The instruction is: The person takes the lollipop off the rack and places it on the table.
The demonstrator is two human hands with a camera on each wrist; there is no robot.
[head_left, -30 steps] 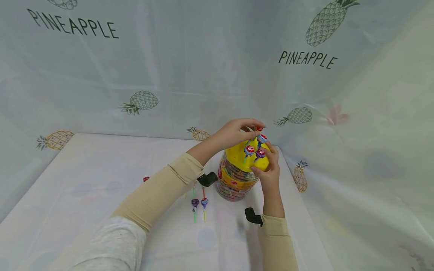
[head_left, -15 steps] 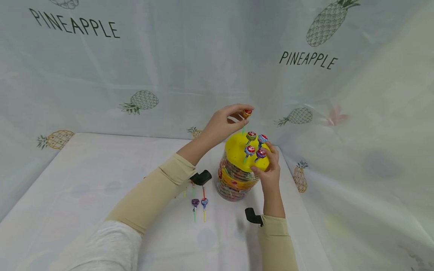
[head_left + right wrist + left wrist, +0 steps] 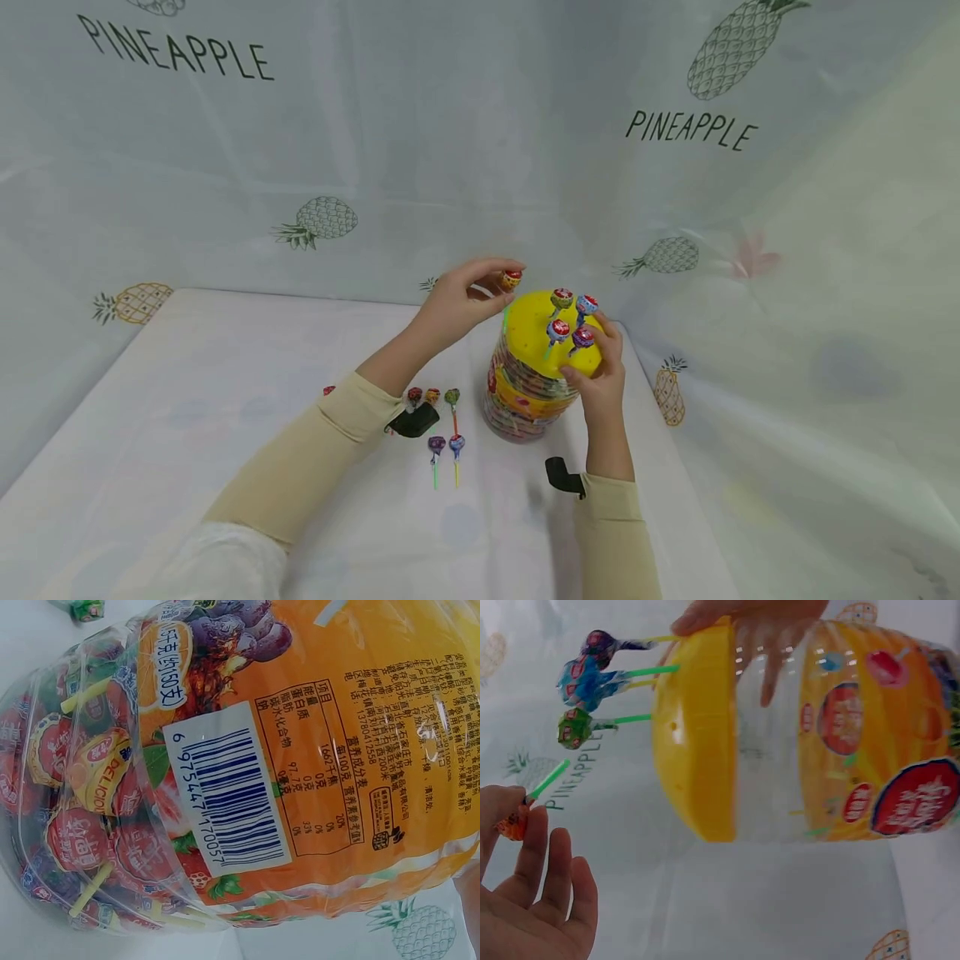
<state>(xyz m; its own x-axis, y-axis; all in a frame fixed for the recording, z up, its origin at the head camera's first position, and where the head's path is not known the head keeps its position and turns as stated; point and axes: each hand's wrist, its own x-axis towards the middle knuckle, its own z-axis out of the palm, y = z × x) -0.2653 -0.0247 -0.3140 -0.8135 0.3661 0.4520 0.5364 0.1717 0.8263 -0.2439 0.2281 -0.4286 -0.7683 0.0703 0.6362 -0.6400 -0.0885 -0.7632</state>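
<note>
My left hand (image 3: 468, 304) pinches an orange-wrapped lollipop (image 3: 512, 279) near its head, left of the jar's yellow lid (image 3: 528, 332). In the left wrist view its green stick (image 3: 551, 780) points toward the lid without touching it. My right hand (image 3: 602, 367) grips the lid's right side, thumb in front and fingers behind. Several lollipops stand upright in the lid, among them a green one (image 3: 561, 298) and a purple one (image 3: 582, 337). The clear plastic jar (image 3: 521, 417) holds many wrapped lollipops, seen through its wall in the right wrist view beside an orange label (image 3: 330, 697).
Several lollipops lie on the white table left of the jar, including a purple one (image 3: 437, 445), a blue one (image 3: 457, 443) and a green one (image 3: 452, 397). My left forearm partly covers that group. A pineapple-print curtain (image 3: 450, 167) hangs behind the table.
My left hand has lifted the orange lollipop up from among those in the lid, then carried it left and down beside the lid. My right hand stays on the lid.
</note>
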